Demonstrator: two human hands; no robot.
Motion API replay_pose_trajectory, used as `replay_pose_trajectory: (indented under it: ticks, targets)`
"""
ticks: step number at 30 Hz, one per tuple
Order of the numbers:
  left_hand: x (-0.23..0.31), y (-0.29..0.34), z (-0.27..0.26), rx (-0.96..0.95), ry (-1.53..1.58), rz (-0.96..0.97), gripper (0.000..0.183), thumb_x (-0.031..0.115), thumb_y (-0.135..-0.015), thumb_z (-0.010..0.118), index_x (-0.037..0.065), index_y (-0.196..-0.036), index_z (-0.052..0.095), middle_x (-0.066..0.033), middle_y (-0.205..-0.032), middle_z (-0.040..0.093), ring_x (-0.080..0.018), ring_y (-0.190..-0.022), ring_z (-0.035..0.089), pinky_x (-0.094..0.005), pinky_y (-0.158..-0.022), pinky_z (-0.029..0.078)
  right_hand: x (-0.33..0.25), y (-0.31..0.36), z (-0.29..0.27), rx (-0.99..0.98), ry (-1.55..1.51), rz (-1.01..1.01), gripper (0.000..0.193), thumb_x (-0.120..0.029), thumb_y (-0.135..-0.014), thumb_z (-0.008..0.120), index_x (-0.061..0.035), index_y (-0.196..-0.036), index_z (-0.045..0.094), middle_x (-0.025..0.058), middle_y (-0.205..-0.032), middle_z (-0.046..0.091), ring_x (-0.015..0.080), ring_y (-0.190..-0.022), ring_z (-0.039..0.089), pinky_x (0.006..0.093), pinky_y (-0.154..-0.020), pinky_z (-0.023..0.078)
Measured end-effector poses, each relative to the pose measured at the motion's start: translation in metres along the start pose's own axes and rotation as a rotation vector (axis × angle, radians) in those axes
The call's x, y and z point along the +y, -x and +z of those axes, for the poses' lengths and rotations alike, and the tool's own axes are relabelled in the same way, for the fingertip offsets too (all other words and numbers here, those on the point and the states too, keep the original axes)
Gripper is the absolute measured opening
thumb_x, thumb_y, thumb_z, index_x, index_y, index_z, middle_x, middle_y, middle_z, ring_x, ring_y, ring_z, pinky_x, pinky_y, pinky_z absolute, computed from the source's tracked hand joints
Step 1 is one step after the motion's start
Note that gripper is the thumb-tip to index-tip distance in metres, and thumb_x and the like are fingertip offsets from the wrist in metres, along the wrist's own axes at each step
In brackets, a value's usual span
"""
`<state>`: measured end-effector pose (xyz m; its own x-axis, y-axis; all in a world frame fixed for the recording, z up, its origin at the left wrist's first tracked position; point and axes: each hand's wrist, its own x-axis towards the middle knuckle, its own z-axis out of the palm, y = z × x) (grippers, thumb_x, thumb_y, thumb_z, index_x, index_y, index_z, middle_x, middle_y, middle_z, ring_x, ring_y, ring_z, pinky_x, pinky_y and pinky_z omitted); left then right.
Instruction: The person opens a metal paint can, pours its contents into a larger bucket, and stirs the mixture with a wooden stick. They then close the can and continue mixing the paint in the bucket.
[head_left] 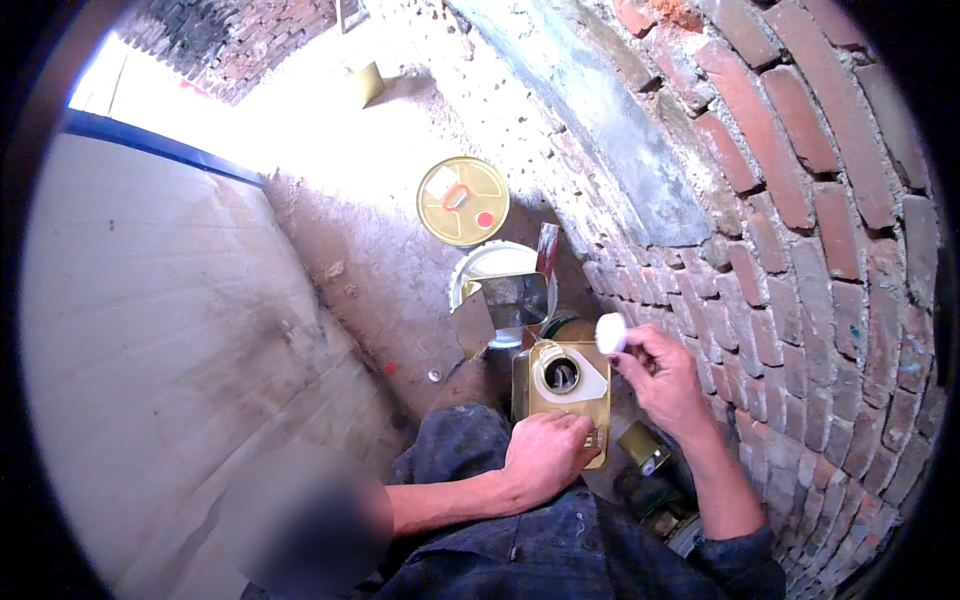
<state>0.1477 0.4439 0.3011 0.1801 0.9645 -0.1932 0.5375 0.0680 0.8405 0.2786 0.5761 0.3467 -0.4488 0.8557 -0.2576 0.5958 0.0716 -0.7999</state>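
Note:
A rectangular gold metal can [598, 408] stands upright in front of me, its round mouth [561, 374] uncovered and dark inside. My left hand [548, 446] rests on the near part of its top, the fingers curled over the carrying handle. In my right hand [664, 382] a round white cap [611, 333] is pinched between thumb and fingers. That hand is just right of the mouth and apart from it. The underside of the left fingers is hidden.
Beyond the can sits a white bucket [468, 268] with a cut-open metal container [520, 298] on it. Farther off is a gold round-lidded drum [462, 200]. A brick wall [800, 300] rises on the right, a pale panel [170, 330] on the left. A small tin [643, 447] lies beside the can.

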Motion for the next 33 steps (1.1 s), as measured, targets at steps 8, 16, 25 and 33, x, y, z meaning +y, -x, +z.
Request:
replay_pose_trajectory:
  ticks: [8, 16, 25, 33]
  targets:
    - [-0.007, 0.007, 0.003, 0.019, -0.012, 0.046, 0.025, 0.027, -0.071, 0.072, 0.007, -0.078, 0.060, -0.0103, -0.072, 0.065, -0.0277, -0.071, 0.064, -0.0411, -0.063, 0.051, -0.004, 0.000, 0.029, -0.096, 0.116, -0.026, 0.015, -0.007, -0.081, 0.071, -0.0008, -0.095, 0.068, 0.0058, -0.077, 0.061, 0.0099, -0.059, 0.049, 0.0272, -0.054, 0.041]
    - [-0.012, 0.007, 0.010, -0.006, -0.041, 0.050, 0.020, 0.024, -0.072, 0.069, 0.006, -0.079, 0.062, -0.0119, -0.072, 0.065, -0.0288, -0.069, 0.065, -0.0413, -0.062, 0.051, -0.016, -0.001, 0.055, -0.100, 0.180, 0.001, 0.013, -0.008, -0.083, 0.067, 0.0005, -0.092, 0.066, 0.0117, -0.079, 0.064, 0.0179, -0.060, 0.059, 0.0320, -0.056, 0.046]
    - [-0.011, 0.007, 0.013, -0.031, -0.074, 0.089, 0.022, 0.026, -0.072, 0.069, 0.007, -0.078, 0.061, -0.0116, -0.071, 0.065, -0.0271, -0.072, 0.066, -0.0409, -0.063, 0.052, -0.027, -0.025, 0.061, -0.104, 0.113, 0.088, 0.012, -0.010, -0.083, 0.067, 0.0000, -0.089, 0.065, 0.0153, -0.077, 0.066, 0.0241, -0.067, 0.065, 0.0345, -0.061, 0.049]
    - [-0.018, 0.010, 0.014, -0.031, -0.065, 0.088, 0.024, 0.029, -0.072, 0.070, 0.007, -0.078, 0.060, -0.0114, -0.072, 0.065, -0.0279, -0.074, 0.066, -0.0417, -0.065, 0.051, -0.050, -0.036, 0.043, -0.149, 0.151, -0.107, 0.011, -0.006, -0.084, 0.065, -0.0012, -0.094, 0.061, 0.0120, -0.082, 0.059, 0.0264, -0.075, 0.060, 0.0362, -0.065, 0.047]
